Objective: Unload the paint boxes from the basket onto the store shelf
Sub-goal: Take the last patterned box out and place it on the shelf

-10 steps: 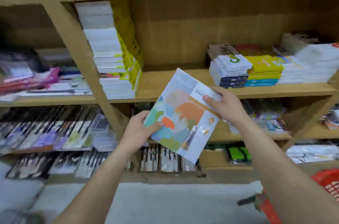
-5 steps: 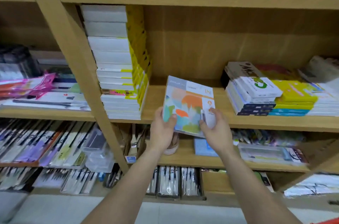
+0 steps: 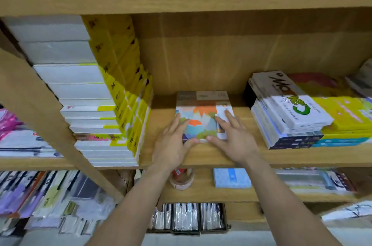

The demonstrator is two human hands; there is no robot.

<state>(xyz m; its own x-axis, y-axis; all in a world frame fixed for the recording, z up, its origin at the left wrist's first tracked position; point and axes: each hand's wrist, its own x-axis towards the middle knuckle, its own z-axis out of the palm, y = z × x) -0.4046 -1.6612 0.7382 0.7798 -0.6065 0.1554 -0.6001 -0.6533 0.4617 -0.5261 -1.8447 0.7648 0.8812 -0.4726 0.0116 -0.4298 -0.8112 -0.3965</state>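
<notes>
A flat paint box with an orange, blue and green cover lies on the wooden store shelf, in the gap between two stacks. My left hand holds its near left corner, fingers laid on the cover and thumb against the front edge. My right hand grips the near right corner the same way. The basket is out of view.
A tall stack of white and yellow boxes stands left of the gap, and a lower stack of white, blue and yellow boxes is on the right. A slanted wooden upright crosses the left. A tape roll and blue pack sit below.
Both hands carried the paint box up and forward, and it now lies flat on the shelf instead of tilted in the air. The view has moved closer to the shelf.
</notes>
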